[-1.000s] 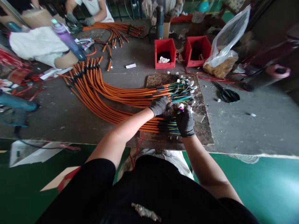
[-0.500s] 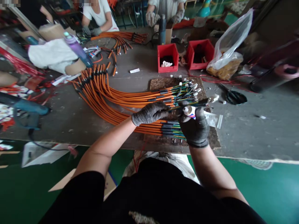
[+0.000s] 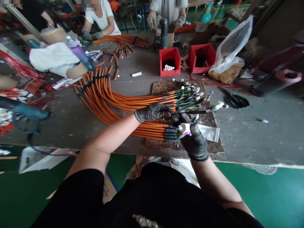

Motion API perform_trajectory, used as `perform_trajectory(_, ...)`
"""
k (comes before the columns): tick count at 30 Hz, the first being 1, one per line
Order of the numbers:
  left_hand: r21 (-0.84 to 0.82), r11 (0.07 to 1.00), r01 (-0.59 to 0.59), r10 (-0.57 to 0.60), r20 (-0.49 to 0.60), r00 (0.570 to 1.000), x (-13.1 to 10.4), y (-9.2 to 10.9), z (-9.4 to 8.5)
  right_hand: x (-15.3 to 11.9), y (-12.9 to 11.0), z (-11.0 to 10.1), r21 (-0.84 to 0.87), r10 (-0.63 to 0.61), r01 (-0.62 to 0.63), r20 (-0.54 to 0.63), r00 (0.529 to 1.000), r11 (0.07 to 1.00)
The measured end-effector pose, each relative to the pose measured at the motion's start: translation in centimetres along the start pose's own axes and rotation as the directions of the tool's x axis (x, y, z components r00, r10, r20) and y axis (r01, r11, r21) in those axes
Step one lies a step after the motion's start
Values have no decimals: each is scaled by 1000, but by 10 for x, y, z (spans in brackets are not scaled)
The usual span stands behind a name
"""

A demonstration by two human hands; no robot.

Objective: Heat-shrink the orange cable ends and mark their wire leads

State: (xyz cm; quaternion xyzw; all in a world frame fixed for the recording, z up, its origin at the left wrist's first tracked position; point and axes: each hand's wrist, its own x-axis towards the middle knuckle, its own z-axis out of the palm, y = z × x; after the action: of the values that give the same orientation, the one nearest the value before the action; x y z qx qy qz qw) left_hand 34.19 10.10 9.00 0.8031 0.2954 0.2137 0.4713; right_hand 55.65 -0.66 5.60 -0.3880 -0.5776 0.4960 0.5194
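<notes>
Both my hands wear dark grey gloves. My left hand (image 3: 152,113) is closed on the end of a cable, where thin green and blue wires (image 3: 179,110) come out. My right hand (image 3: 193,139) is wrapped round a small white tube (image 3: 184,128), its tip pointing left; its fingertips are close to the wires. A clear plastic bag (image 3: 211,133) shows just right of that hand. Orange cables (image 3: 133,98) curve across the table in two bundles, above and below my left hand. White connectors (image 3: 196,91) end the upper bundle, over a worn brown board (image 3: 163,86).
Two red bins (image 3: 169,63) stand beyond the board, beside an open plastic bag (image 3: 234,47). Black scissors (image 3: 238,100) lie at the right. A blue heat tool (image 3: 28,109) is at the left. Across the table, people in gloves work near more orange cables (image 3: 123,40).
My right hand has moved down and left with the tube, away from the wires. My left hand has hardly moved. More of the clear bag shows.
</notes>
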Motion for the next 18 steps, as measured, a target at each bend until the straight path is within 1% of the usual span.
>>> perform_trajectory(2,-54,998,-21,18,-62,998,0,-6,1,-1,-5,6,140,41,-43,18,999,989)
perform_trajectory(4,-108,993,-49,41,-79,996,-2,-9,3,-1,-8,10,215,52,-59,37,998,975)
perform_trajectory(7,-118,991,-65,60,-49,997,-6,-6,2,-1,-10,11,153,19,-25,38,999,988)
perform_trajectory(9,-70,995,-75,78,35,996,-8,1,-2,-5,-8,10,104,-10,6,36,999,995)
perform_trajectory(11,50,992,-112,106,108,988,-9,12,-4,-13,-8,9,69,-20,19,23,1000,997)
perform_trajectory(12,147,979,-142,127,108,986,-10,18,-4,-19,-8,10,41,-23,23,-8,1000,999)
perform_trajectory(14,386,905,-181,183,32,983,-14,29,1,-32,-10,13,-43,-50,47,-74,996,998)
perform_trajectory(15,496,850,-176,215,-21,976,-16,32,5,-37,-13,15,-91,-79,71,-79,994,993)
perform_trajectory(16,583,797,-161,243,-66,968,-19,35,9,-40,-15,17,-135,-113,104,-56,992,985)
perform_trajectory(18,671,727,-147,302,-121,945,-25,35,17,-40,-21,19,-191,-174,182,54,983,965)
